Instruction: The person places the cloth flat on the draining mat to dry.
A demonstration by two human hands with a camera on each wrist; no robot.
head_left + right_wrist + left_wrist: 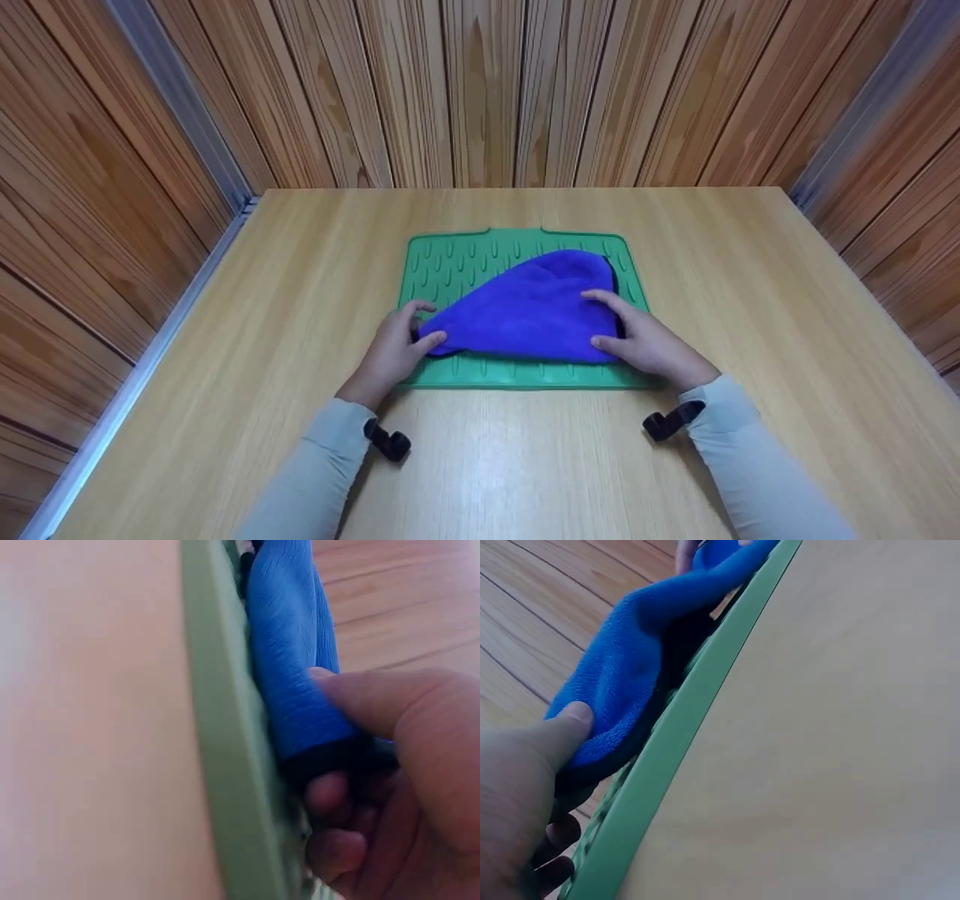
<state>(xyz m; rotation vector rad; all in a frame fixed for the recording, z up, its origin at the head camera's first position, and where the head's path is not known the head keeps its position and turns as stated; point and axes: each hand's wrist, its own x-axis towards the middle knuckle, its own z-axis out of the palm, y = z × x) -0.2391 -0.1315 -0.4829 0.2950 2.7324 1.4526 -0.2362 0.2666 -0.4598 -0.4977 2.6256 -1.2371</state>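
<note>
A blue plush cloth (525, 311) with a dark edge band lies folded over a green ridged mat (442, 262). At its narrow left end, my left hand (395, 343) pinches the cloth, thumb on top; the left wrist view has that thumb on the blue cloth (615, 682) with the other fingers curled below. My right hand (645, 337) grips the wide right end, thumb and forefinger on top. In the right wrist view, the right hand's (397, 772) fingers curl under the dark band. Between the hands, the cloth's front edge runs close over the mat.
The mat rests on a light wooden table (510, 465). Wood-plank walls (480, 90) with metal corner strips (187, 97) stand behind and at both sides. A black strap piece (390, 442) is on the left wrist, and another black strap piece (671, 421) on the right.
</note>
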